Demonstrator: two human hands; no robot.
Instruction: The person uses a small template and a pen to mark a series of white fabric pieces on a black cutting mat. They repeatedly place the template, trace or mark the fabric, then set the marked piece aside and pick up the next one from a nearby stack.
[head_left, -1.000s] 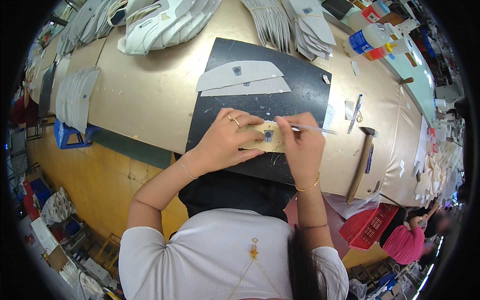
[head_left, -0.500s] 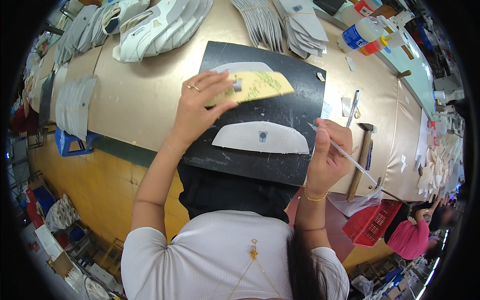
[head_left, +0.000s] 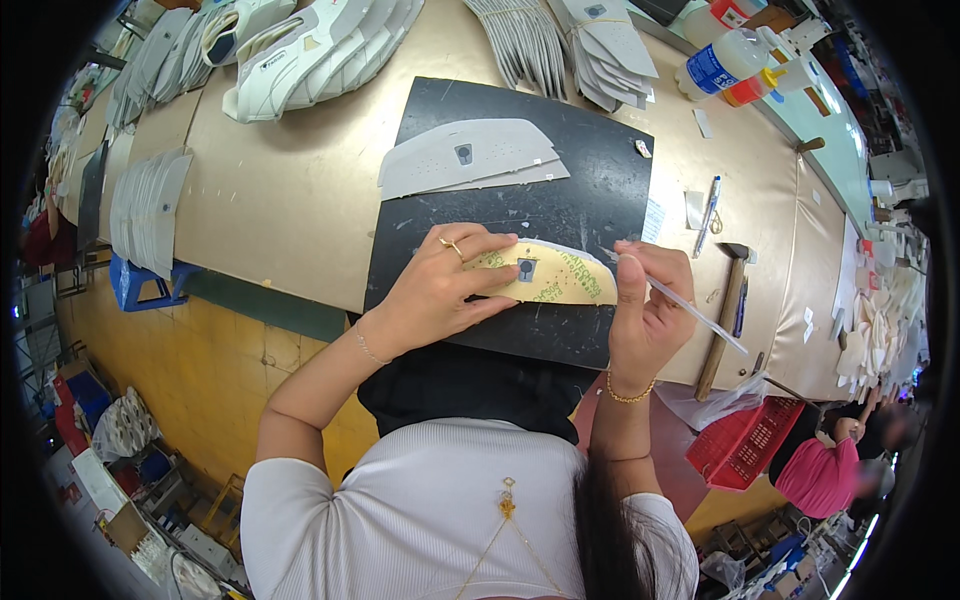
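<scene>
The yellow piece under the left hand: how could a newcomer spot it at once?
Find the big black mat on the gold-coloured table. On it, nearer the person than two overlapping grey pieces, the left hand rests on the yellow piece, which has a curved far edge. Its yellow face with green markings sets it apart from those grey pieces.

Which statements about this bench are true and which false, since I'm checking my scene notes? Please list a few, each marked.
1. The left grip touches the yellow piece. True.
2. The right grip holds a hammer. False: it holds a thin stick; the hammer lies on the table.
3. Two grey pieces overlap on the black mat. True.
4. The blue stool is at the picture's right. False: the stool is at the left.
5. The basket at lower right is red. True.
</scene>
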